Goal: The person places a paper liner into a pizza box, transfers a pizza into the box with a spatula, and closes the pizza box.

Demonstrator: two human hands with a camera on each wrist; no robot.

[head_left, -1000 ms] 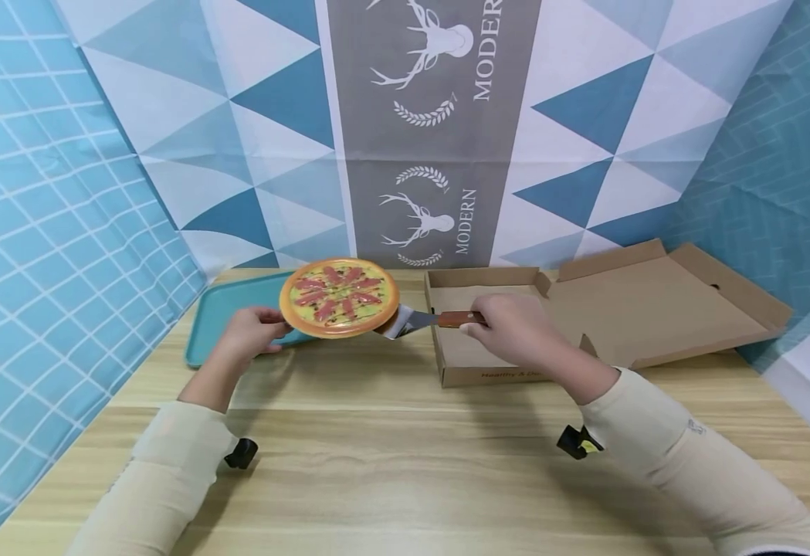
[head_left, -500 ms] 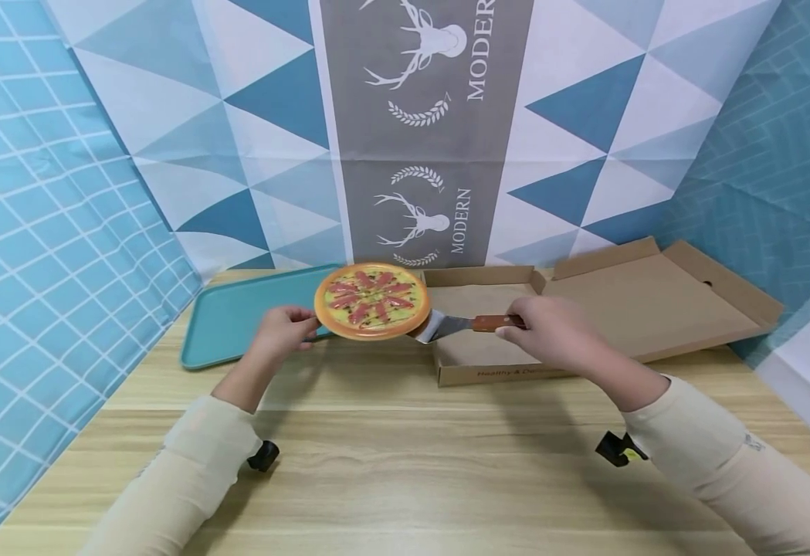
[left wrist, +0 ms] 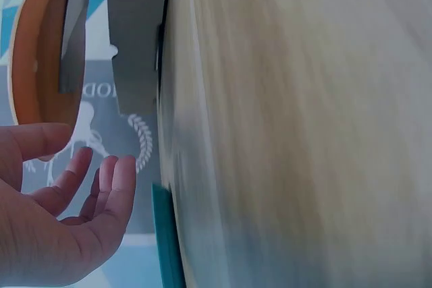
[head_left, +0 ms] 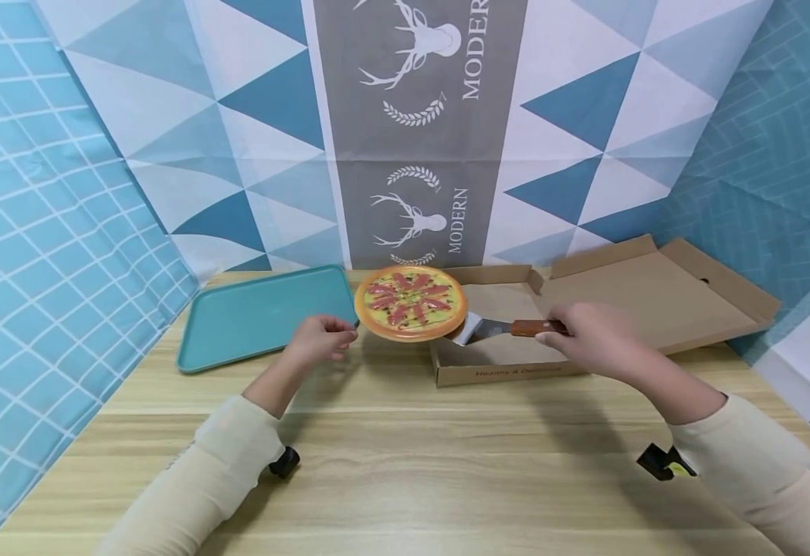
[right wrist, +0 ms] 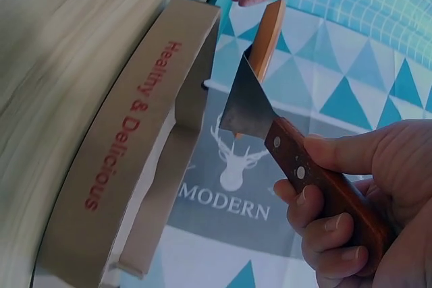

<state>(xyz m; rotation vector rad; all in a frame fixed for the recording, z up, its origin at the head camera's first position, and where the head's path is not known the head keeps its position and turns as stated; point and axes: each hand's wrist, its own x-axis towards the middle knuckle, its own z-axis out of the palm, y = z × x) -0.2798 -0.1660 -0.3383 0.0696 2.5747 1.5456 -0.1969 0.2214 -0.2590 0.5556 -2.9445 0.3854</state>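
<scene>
Your pizza [head_left: 411, 301] rides flat-side-down on the blade of the spatula [head_left: 533, 328], held up off the worktop [head_left: 405, 463]. A second ago it overlapped the teal tray [head_left: 266, 316] in the head view; it has since travelled right, so the tray shows bare and the pizza's right side overlaps the near-left part of the open box [head_left: 509, 375]. That suggests the carry is well past the tray, though the pizza doesn't look set down anywhere.

Your right hand [head_left: 599, 340] is curled firmly round the wooden handle. Your left hand [head_left: 321, 338] has followed along, its fingers loosely spread and gripping nothing, thumb by the pizza's rim; you can't tell whether it touches. Farther right, the box's lid [head_left: 655, 309] lies folded back.
</scene>
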